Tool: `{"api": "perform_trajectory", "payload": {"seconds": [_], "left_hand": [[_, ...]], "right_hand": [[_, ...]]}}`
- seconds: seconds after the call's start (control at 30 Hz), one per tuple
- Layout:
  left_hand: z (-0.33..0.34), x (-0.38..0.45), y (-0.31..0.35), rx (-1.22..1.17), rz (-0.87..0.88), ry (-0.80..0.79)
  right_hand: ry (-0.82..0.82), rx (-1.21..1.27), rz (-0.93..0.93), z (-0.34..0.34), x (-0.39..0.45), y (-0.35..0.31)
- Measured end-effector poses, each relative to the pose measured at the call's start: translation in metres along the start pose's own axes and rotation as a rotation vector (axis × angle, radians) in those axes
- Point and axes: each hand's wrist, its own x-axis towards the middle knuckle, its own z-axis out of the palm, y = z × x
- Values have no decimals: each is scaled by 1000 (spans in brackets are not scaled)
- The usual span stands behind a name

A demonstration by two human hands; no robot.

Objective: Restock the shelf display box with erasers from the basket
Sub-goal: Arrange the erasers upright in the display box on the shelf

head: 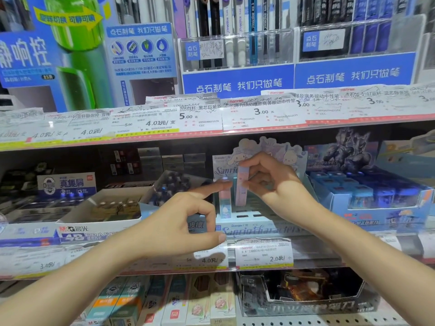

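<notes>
Just right of the frame's centre, on the middle shelf, stands the pastel display box with cartoon characters on its backboard. The right hand pinches a tall pink eraser between thumb and fingers, holding it upright over the box's slotted tray. Just to its left another eraser, pink above and pale with a small figure below, already stands in the box. The left hand holds nothing: its forefinger is stretched toward the standing eraser, the fingertip at or very near its upper part, and the other fingers are loosely curled toward the thumb. Whether the finger actually touches cannot be told.

The step in hand looks like seating a stick eraser into a slot, with the left forefinger steadying its neighbour. Several dark slots in the tray's front rows are unfilled, so the restocking seems far from finished. The basket is not in view.

The next move probably calls for lowering the held eraser straight down into the free slot beside the standing one, keeping it vertical so it does not knock the neighbour over, then letting go and reaching for the next one.
</notes>
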Motion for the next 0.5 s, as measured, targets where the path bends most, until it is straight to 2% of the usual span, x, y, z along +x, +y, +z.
{"api": "perform_trajectory", "payload": {"seconds": [0.27, 0.4, 0.5], "left_hand": [[2, 0, -2, 8, 12, 15], [1, 1, -4, 21, 19, -1], [2, 1, -6, 71, 30, -19]], "right_hand": [[-36, 25, 8, -1, -2, 0], [-107, -58, -22, 1, -3, 2], [-74, -113, -45, 0, -3, 2]]}}
